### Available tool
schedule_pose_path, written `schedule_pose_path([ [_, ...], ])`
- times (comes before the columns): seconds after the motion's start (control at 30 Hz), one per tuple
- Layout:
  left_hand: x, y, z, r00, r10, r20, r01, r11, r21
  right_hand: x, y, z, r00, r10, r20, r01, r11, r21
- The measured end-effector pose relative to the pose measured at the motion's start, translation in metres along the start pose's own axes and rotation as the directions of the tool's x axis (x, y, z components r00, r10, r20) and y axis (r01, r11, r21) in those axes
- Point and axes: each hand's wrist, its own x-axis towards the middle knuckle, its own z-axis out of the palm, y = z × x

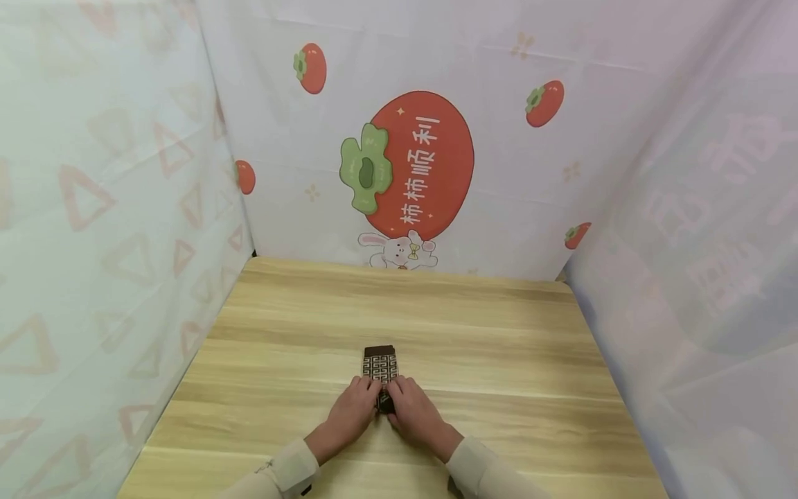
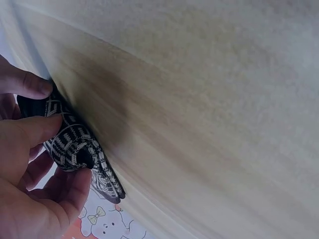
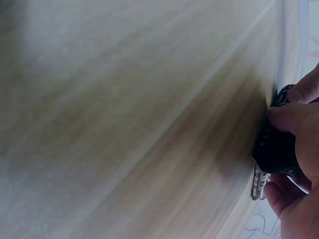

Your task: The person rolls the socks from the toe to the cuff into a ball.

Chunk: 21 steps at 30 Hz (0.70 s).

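Observation:
A pair of black socks [image 1: 379,365] with a white geometric knit pattern lies on the table, dark cuff end pointing away from me. My left hand [image 1: 351,410] and right hand [image 1: 419,414] meet at the near end, pinching it from both sides. Layers of the socks [image 2: 75,142] curl up into a rolled fold between the left thumb and fingers in the left wrist view. A plain black part of the socks [image 3: 276,149] shows between the right thumb and fingers in the right wrist view. Part of the near end is hidden by the hands.
The wood-grain table [image 1: 299,319] stands against a white back curtain [image 1: 511,187] printed with red persimmons and a rabbit. Curtains also hang along the left [image 1: 118,229] and right [image 1: 679,333] sides.

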Motion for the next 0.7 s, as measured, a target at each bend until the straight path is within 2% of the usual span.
schedule_pose_path([
  [0.2,-0.0025,-0.0016,0.0010,1.000,0.000,-0.002,0.000,0.999,-0.048,0.0007,-0.0008,0.0012,0.999,-0.013,-0.036,0.013,1.000,-0.009],
  [0.33,-0.0031,-0.0023,0.0037,1.000,-0.005,0.004,0.005,0.997,-0.082,0.0011,-0.0006,0.0004,1.000,-0.002,-0.009,0.002,1.000,0.002],
  [0.53,0.0003,-0.0039,0.0075,1.000,-0.014,-0.020,0.012,0.998,-0.067,0.0034,-0.0011,-0.0050,0.999,0.025,0.032,-0.026,0.999,0.037],
  [0.7,0.0063,-0.0064,0.0078,0.999,-0.042,0.028,0.045,0.995,-0.087,0.0050,0.0001,-0.0068,0.997,0.062,0.040,-0.064,0.997,0.048],
])
